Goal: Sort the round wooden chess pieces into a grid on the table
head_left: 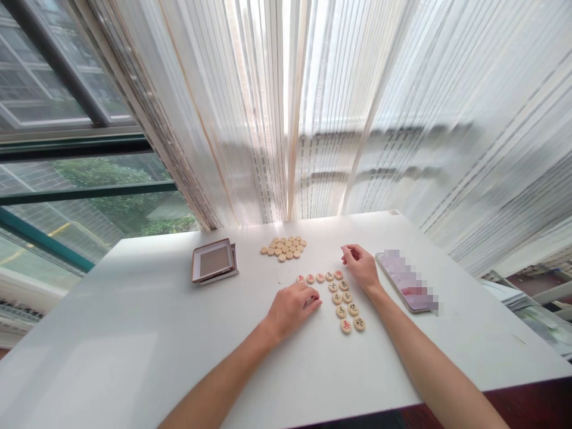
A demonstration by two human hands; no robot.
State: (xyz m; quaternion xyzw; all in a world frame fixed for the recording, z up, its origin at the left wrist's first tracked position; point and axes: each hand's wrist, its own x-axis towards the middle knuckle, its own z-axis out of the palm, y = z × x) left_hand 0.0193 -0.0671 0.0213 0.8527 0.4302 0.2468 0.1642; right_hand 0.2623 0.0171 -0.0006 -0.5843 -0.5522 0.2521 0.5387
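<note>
Several round wooden xiangqi pieces [341, 311] lie face up, with red or black characters, in a short row that bends into two columns. To their left, my left hand [292, 307] rests low over the table, fingers loosely bent and a gap between thumb and forefinger; nothing shows in it. My right hand [361, 266] is just right of the row's far end, beside a red-marked piece [338, 274]. Its fingers are curled together, and whatever may be between them is hidden. Farther back, a cluster of plain-faced pieces [286, 246] lies flat on the table.
An open shallow box [193, 268] sits at the back left of the white table [147, 322]. A phone [404, 286] with a blurred screen lies right of my right hand. Sheer curtains [286, 119] hang behind the table, and a window [89, 179] is at the left.
</note>
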